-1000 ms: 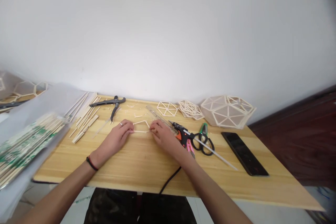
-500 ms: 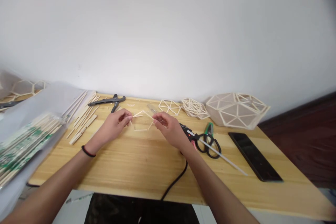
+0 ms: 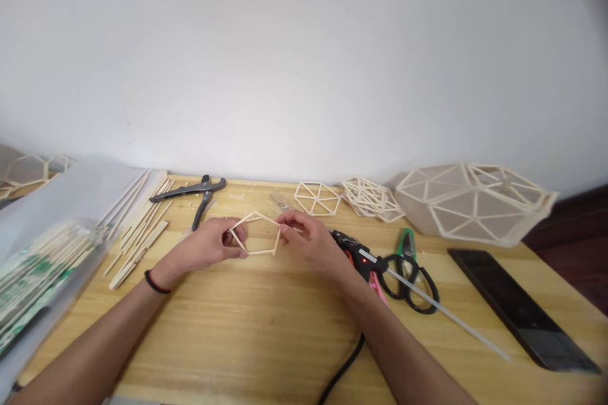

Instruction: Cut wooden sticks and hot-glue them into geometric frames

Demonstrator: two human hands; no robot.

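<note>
Between my hands is a five-sided frame of thin wooden sticks point(image 3: 262, 252), held just over or on the table; I cannot tell which. My left hand point(image 3: 209, 243) grips its left side, thumb and fingers closed around the sticks. At the right corner my right hand point(image 3: 308, 242) pinches the frame between thumb and fingertips. A short stick shows inside the frame near its top, partly hidden by my left fingers. Just right of my right hand lies a black glue gun point(image 3: 354, 250) with a lit red light and a white glue stick point(image 3: 451, 313) projecting from its rear.
Cutting pliers point(image 3: 190, 190) and loose wooden sticks point(image 3: 142, 240) lie left, beside bagged sticks point(image 3: 47, 272). A spoked hexagon point(image 3: 317, 198), a pile of stick frames point(image 3: 368, 198) and a large stick dome point(image 3: 470, 202) line the wall. Scissors point(image 3: 418, 285) and a black phone point(image 3: 517, 310) lie right.
The stick frame now shows as a joined five-sided outline, where its top corner looked parted before. My left fingers have spread along its left side. The view has tipped closer to the table.
</note>
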